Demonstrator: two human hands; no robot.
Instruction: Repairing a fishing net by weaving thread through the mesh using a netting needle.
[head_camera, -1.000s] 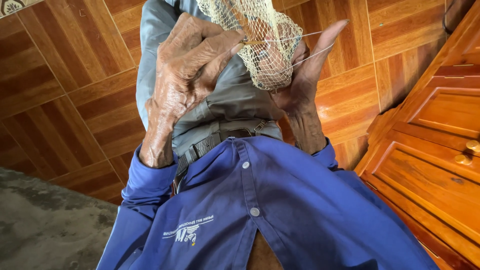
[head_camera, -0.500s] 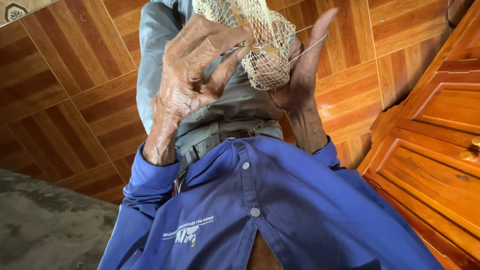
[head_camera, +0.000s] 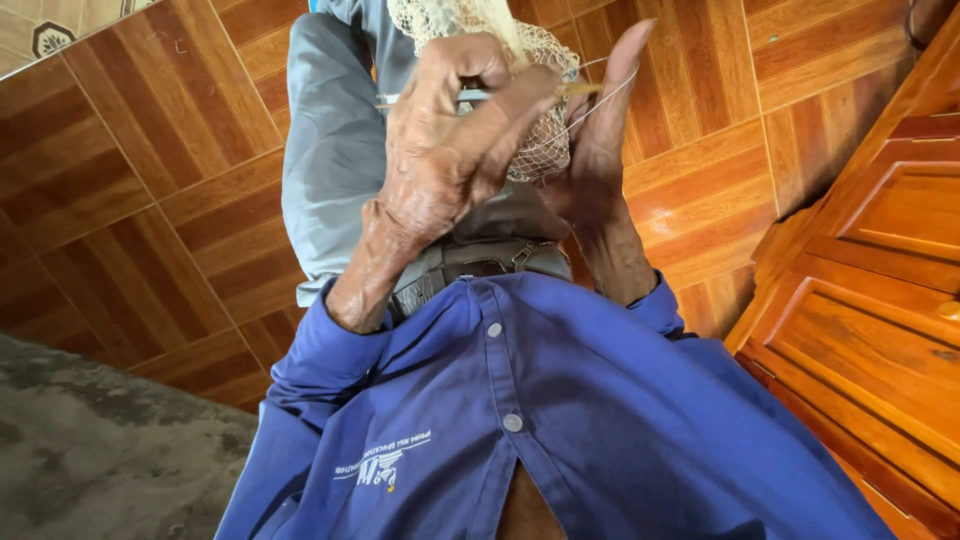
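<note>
the wooden cabinet (head_camera: 870, 310) fills the lower right of the frame, its panelled front close beside the right sleeve, so room on that side is tight. on the left, brown floor tiles (head_camera: 130, 200) lie open from the upper left down to a grey mat (head_camera: 100, 450) in the lower left corner. the blue shirt (head_camera: 540, 430) takes up the bottom middle, and grey trousers (head_camera: 340, 150) with a belt (head_camera: 460, 272) run up the centre toward the top edge.

both hands are raised in the upper middle of the frame, just above the belt. the left hand (head_camera: 450, 160) is turned with its back to the camera, wrist bent, fingers curled in; thumb and fingers pinch a thin needle (head_camera: 480, 96) that lies nearly level across the top of the hand. the right hand (head_camera: 600, 150) stands upright just beside it, fingers held straight and pointing to the top edge, palm facing left. a pale thread (head_camera: 600, 100) runs taut from the needle's end across those fingers.

the net (head_camera: 520, 90), a cream mesh bunch, hangs from the top edge between and behind the two hands, touching both. the right hand seems to press the mesh with its palm, though the left hand hides the contact, so i cannot tell how firmly it grips.
</note>
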